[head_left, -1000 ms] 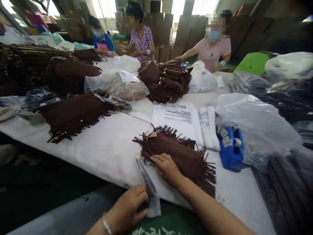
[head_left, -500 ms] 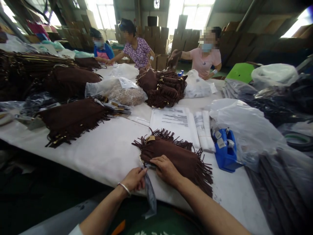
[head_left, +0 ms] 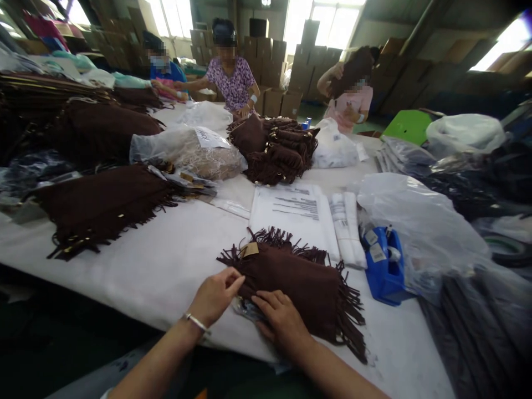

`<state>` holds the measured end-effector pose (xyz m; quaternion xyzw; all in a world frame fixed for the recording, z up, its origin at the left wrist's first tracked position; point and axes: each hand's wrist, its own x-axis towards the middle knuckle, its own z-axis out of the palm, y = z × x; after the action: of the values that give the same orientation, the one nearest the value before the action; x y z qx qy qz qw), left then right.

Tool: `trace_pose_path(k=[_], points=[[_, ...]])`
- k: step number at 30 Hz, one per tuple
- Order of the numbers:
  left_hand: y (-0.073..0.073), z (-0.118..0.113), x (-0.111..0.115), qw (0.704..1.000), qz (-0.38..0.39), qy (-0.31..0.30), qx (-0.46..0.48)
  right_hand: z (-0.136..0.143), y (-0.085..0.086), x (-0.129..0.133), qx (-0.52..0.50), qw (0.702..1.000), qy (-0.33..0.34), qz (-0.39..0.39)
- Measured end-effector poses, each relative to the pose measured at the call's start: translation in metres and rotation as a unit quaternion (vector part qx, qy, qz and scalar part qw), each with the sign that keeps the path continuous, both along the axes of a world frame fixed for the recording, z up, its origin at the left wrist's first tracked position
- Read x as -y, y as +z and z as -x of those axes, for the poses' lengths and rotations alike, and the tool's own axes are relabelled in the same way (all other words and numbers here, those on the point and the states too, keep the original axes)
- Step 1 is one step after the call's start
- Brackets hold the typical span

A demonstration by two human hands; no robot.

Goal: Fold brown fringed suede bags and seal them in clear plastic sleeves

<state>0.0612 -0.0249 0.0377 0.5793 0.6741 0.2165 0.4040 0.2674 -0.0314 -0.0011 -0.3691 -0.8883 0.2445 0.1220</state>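
The fringed bag (head_left: pixel 301 285) lies left of the tape dispenser (head_left: pixel 384 271).

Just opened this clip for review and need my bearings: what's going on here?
A person at a white-covered table has both hands on or close to a dark brown fringed bag. The right hand rests on its near edge, beside some crumpled clear plastic; the left hand, fingers pinched, is at the corner near a tan tag. A blue tape dispenser stands to the right. Across the table are three other people, one holding up a brown item.
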Motion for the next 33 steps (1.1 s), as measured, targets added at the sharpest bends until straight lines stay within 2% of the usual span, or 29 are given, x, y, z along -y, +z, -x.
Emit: trace_pose_path(k=[3,6,9,11,13,16,19,22,25,28,31,33], points=[[0.000,-0.003,-0.052,0.988,-0.139,0.003,-0.065,0.000,0.001,-0.006,-0.004,1.000,-0.002,0.005],[-0.015,-0.005,-0.094,0.983,-0.169,0.002,-0.074,-0.001,0.001,-0.007,-0.004,1.000,0.000,0.008],[-0.028,0.014,-0.114,0.983,-0.167,0.037,-0.068,-0.002,-0.003,-0.007,-0.008,1.000,0.000,0.009],[-0.032,0.041,-0.111,0.981,-0.152,0.099,-0.064,-0.002,-0.004,-0.007,-0.011,1.000,-0.002,0.008],[-0.033,0.070,-0.095,0.974,-0.121,0.184,-0.060,-0.002,-0.005,-0.008,-0.014,1.000,0.001,0.008],[-0.034,0.100,-0.053,0.948,-0.072,0.309,-0.037,-0.001,-0.002,-0.010,-0.015,1.000,0.008,0.016],[-0.038,0.108,-0.004,0.916,-0.045,0.398,0.001,-0.001,0.008,-0.013,-0.008,0.999,0.010,0.032],[-0.042,0.102,0.038,0.894,-0.033,0.446,0.042,0.002,0.024,-0.021,-0.015,0.997,0.003,0.070],[-0.041,0.091,0.071,0.882,-0.038,0.467,0.048,0.019,0.037,-0.037,-0.038,0.998,-0.018,0.056],[-0.037,0.077,0.096,0.890,-0.052,0.453,0.000,0.056,0.035,-0.059,-0.022,0.999,0.015,-0.033],[-0.035,0.060,0.114,0.911,-0.125,0.387,-0.071,0.097,0.023,-0.079,0.006,0.994,0.071,-0.080],[-0.035,0.051,0.123,0.921,-0.191,0.324,-0.100,0.114,0.015,-0.089,0.003,0.995,0.064,-0.080]])
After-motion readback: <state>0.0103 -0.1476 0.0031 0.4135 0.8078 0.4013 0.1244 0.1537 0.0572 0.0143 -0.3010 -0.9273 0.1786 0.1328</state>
